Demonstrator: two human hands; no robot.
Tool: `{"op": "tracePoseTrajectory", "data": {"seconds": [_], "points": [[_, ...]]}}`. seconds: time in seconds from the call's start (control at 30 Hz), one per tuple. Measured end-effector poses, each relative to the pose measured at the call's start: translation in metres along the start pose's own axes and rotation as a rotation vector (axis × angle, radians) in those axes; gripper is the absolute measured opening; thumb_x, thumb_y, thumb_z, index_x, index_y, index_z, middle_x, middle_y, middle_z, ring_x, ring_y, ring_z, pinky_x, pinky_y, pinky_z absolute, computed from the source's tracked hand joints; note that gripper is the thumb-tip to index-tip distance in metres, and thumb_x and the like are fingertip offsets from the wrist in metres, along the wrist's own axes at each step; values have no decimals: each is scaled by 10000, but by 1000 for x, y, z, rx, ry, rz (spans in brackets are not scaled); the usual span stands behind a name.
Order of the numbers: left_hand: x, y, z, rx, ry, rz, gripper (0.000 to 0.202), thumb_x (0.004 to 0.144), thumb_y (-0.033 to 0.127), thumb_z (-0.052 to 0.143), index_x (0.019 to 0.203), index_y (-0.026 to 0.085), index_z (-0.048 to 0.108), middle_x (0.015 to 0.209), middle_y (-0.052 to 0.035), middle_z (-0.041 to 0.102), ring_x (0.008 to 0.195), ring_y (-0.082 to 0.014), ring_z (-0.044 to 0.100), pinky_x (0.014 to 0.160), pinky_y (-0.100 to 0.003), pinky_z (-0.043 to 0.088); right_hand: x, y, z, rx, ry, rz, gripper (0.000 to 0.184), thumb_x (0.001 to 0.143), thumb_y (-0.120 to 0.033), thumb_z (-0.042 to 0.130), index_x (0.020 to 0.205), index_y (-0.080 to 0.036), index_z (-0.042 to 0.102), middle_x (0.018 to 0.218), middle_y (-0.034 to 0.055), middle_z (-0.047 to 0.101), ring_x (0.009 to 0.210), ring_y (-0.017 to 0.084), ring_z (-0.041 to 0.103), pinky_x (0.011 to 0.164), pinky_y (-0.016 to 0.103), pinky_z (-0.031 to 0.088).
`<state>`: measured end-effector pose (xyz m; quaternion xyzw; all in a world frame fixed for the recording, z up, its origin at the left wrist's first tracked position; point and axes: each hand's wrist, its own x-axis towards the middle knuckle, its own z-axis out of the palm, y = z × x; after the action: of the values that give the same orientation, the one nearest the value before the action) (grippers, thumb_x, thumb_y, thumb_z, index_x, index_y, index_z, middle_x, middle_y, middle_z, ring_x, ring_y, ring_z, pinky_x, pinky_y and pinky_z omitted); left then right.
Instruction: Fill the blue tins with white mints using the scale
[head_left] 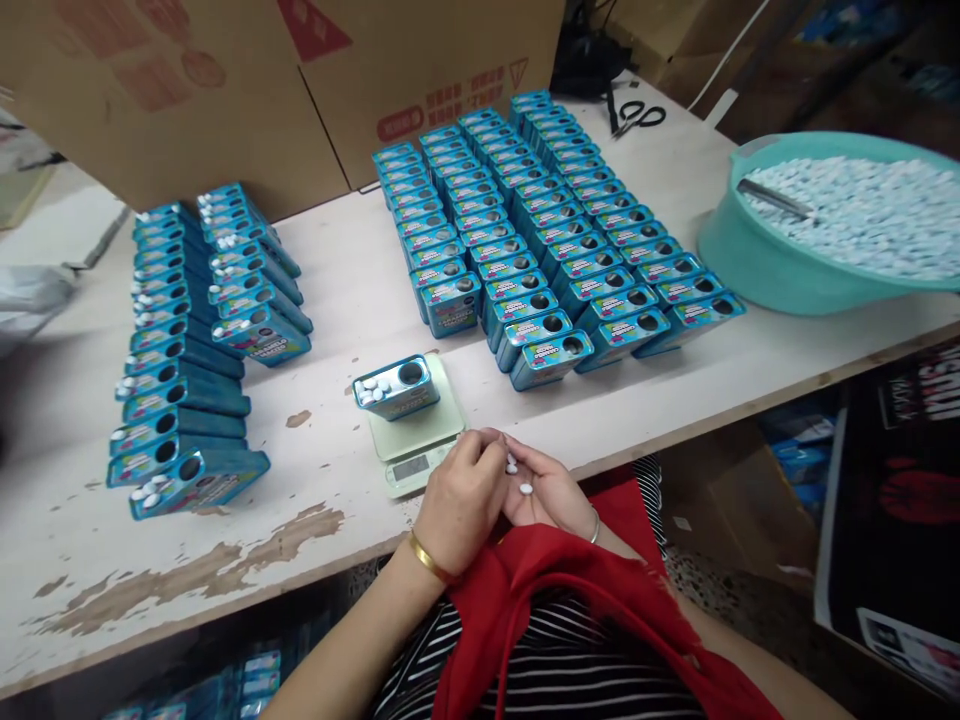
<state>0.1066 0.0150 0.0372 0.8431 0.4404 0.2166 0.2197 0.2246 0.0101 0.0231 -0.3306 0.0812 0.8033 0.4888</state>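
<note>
My right hand (551, 490) is turned palm up and cupped, with a few white candies (526, 489) lying in it. Over its fingers, my left hand (461, 495) is closed in a pinch; its fingertips are partly hidden, so what they hold cannot be made out. Just beyond my hands, a blue tin (397, 395) stands on a pale green kitchen scale (448, 400). Several white candies lie on the tin's top, beside its round dark opening. The scale's display (411, 468) is too small to read.
Rows of blue tins (551, 360) with round openings fill the table's middle. More tins (199, 480), several topped with candies, stand at left. A turquoise basin (787, 275) of candies holds a metal scoop (776, 198). Scissors (637, 115) lie behind; a cardboard box (247, 110) stands at the back.
</note>
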Motion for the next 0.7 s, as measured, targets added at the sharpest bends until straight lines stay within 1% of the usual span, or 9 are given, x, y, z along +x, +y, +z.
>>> {"op": "tracePoseTrajectory", "data": {"seconds": [0.1,0.13,0.2,0.33,0.4,0.5,0.53,0.6,0.7], "points": [[2,-2,-9,-83,22,36,100,891,169,442,928,190,533,890,-56,542,809,-147,544,711,-270,498,1,-1,-2,33,10,-3,101,822,-147,561,855,-132,654,820,50,684,865,144,662,752,222,555],[3,-3,-16,-121,50,41,97,890,170,452,937,192,534,877,-48,543,798,-138,544,706,-259,493,1,-1,-2,51,3,-1,110,830,-143,550,865,-128,652,830,56,687,861,146,665,768,233,556],[10,-4,-35,-155,147,42,89,881,166,483,948,191,537,865,-35,550,778,-121,543,693,-241,481,1,-1,1,79,-27,17,127,853,-149,523,882,-120,643,888,82,697,886,158,673,824,274,553],[30,-14,-79,-7,392,12,75,850,152,548,921,177,555,818,-12,566,725,-106,528,675,-244,455,1,1,8,114,-38,69,169,895,-176,477,918,-102,628,970,122,703,989,191,666,907,312,527],[38,-22,-93,90,428,19,78,845,165,565,923,174,569,808,-12,579,733,-114,535,681,-257,449,0,1,9,121,-23,73,184,906,-175,459,931,-95,623,980,128,703,1022,203,656,915,310,524],[42,-34,-100,199,390,29,143,837,216,596,975,181,594,886,-30,623,824,-151,569,754,-304,453,0,0,9,121,2,60,215,926,-175,422,942,-91,619,980,129,704,1024,205,657,906,301,530],[40,-37,-102,224,402,20,167,834,227,604,997,187,602,924,-36,632,864,-163,577,792,-323,451,0,-1,8,119,7,54,228,933,-176,407,940,-92,618,978,127,705,1021,205,658,900,299,534],[32,-43,-104,250,479,-16,195,837,227,603,1030,199,615,995,-47,636,943,-182,583,859,-352,444,1,-5,4,117,5,39,251,940,-174,383,933,-93,621,981,124,705,1022,207,657,895,300,538],[14,-53,-110,264,597,-77,222,849,207,583,1065,209,628,1062,-63,627,1010,-197,578,913,-378,442,3,-13,-6,119,28,-12,262,939,-159,374,924,-92,626,990,124,703,1031,210,653,907,310,537]]}}
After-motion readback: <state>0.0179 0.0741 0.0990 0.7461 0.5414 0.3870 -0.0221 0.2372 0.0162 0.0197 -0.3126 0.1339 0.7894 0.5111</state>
